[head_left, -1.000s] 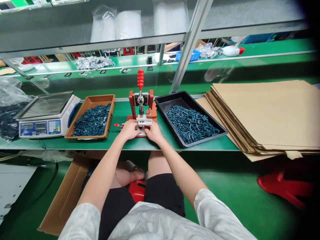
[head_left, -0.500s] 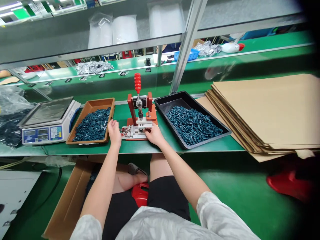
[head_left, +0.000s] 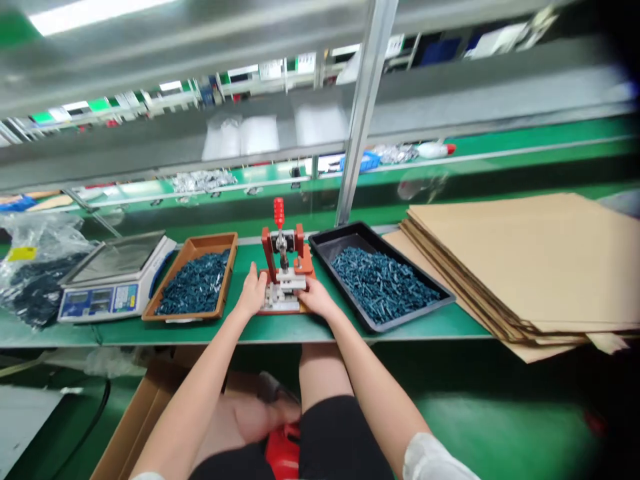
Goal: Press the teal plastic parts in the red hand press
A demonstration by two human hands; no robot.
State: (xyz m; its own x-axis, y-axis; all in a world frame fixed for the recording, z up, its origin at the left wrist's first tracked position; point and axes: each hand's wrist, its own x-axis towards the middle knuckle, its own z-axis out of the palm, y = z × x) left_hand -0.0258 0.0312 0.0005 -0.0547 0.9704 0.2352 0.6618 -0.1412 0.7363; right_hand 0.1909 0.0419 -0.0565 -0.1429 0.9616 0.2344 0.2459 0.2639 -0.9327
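A small red hand press (head_left: 286, 267) with a red upright handle (head_left: 279, 212) stands on the green bench between two trays. My left hand (head_left: 253, 293) lies against the left side of its metal fixture, fingers together and curled onto it. At the right front of the same fixture my right hand (head_left: 314, 298) has its fingers closed; whatever small part may be under them is hidden. A brown tray (head_left: 186, 313) of dark teal plastic parts (head_left: 196, 283) is just left of my left hand. A black tray (head_left: 345, 233) holding more teal parts (head_left: 383, 283) sits right of my right hand.
A weighing scale (head_left: 115, 277) stands left of the brown tray, with a plastic bag (head_left: 35, 263) of dark parts beyond it. Stacked cardboard sheets (head_left: 530, 260) cover the bench's right side. A metal post (head_left: 357, 127) rises behind the press. An open carton (head_left: 133, 427) sits below the bench.
My left hand came back from the brown tray's edge to the press fixture. The right hand stayed at the fixture. The camera tilted up, showing more of the shelving.
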